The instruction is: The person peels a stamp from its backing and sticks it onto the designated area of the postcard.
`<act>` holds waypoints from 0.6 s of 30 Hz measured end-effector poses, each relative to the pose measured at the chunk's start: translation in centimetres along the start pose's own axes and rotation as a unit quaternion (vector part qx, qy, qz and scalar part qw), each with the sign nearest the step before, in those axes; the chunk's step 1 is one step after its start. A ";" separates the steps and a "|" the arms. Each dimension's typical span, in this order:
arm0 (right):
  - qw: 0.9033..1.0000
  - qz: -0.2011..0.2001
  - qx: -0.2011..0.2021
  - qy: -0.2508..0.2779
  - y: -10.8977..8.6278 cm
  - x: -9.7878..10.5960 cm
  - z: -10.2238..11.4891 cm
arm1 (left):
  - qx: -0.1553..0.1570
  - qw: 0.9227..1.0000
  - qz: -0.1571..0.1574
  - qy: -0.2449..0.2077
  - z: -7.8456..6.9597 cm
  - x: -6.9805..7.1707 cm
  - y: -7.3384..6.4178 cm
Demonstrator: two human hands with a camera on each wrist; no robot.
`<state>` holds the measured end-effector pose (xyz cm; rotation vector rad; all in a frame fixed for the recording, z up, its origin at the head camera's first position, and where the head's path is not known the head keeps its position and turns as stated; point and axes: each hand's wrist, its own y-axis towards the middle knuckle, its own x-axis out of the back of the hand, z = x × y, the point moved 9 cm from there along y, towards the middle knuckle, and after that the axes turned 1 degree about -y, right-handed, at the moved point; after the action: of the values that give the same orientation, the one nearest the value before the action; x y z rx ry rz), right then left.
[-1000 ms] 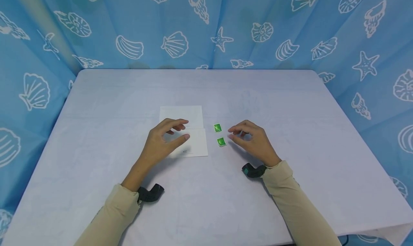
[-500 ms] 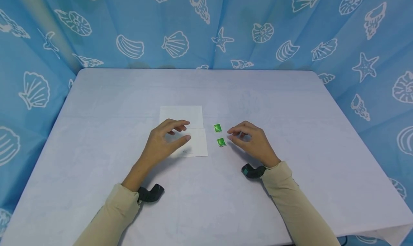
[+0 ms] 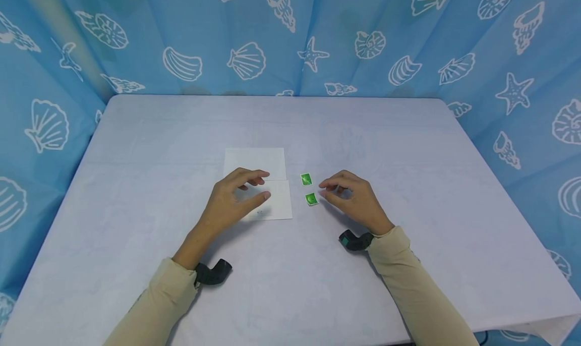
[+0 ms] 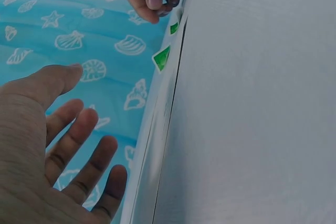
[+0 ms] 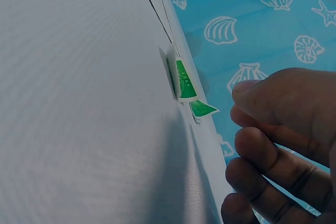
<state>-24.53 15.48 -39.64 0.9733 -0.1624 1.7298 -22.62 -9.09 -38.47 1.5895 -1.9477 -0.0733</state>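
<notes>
Two white paper rectangles like envelopes, a far one (image 3: 255, 159) and a near one (image 3: 280, 205), lie edge to edge on the table. My left hand (image 3: 229, 197) hovers over them with fingers spread and thumb apart, holding nothing. Faint small marks show on the near paper. To their right lie two small green stamps with white borders, the far stamp (image 3: 306, 179) and the near stamp (image 3: 311, 199); in the right wrist view the near stamp (image 5: 186, 80) curls up from the cloth. Just right of the stamps is my right hand (image 3: 356, 197), fingers loosely bent, nothing between them.
A white cloth covers the table (image 3: 290, 275). Around its back and sides hangs a blue curtain (image 3: 272, 38) with white shells and starfish. Each wrist wears a black camera; the right one (image 3: 355, 240) sits low near the tabletop.
My left hand has drifted slightly to the right, and my right hand slightly to the left. The papers and stamps lie as before.
</notes>
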 end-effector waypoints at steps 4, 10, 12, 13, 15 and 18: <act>1.000 0.000 0.001 -0.001 0.0 0.0 0.1 | -0.001 1.000 0.002 0.000 -0.2 0.0 0.0; 1.000 0.000 -0.001 0.000 0.1 0.0 0.1 | 0.007 1.000 0.006 0.001 -0.1 -0.2 -0.1; 1.000 0.002 -0.002 0.001 0.1 -0.1 0.1 | 0.009 1.000 0.007 0.002 0.0 -0.2 -0.1; 1.000 0.003 -0.002 0.002 0.1 -0.1 0.0 | 0.009 1.000 0.008 0.002 0.0 -0.3 -0.1; 1.000 0.004 -0.001 0.009 0.1 0.0 0.6 | 0.007 1.000 0.008 0.001 0.0 -0.3 -0.1; 1.000 0.007 0.010 0.018 0.2 0.2 2.4 | 0.007 1.000 0.008 0.002 -0.1 -0.3 -0.1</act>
<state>-23.44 14.24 -37.83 0.9573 -0.1290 1.7631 -22.43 -8.81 -38.58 1.5830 -1.9620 -0.0502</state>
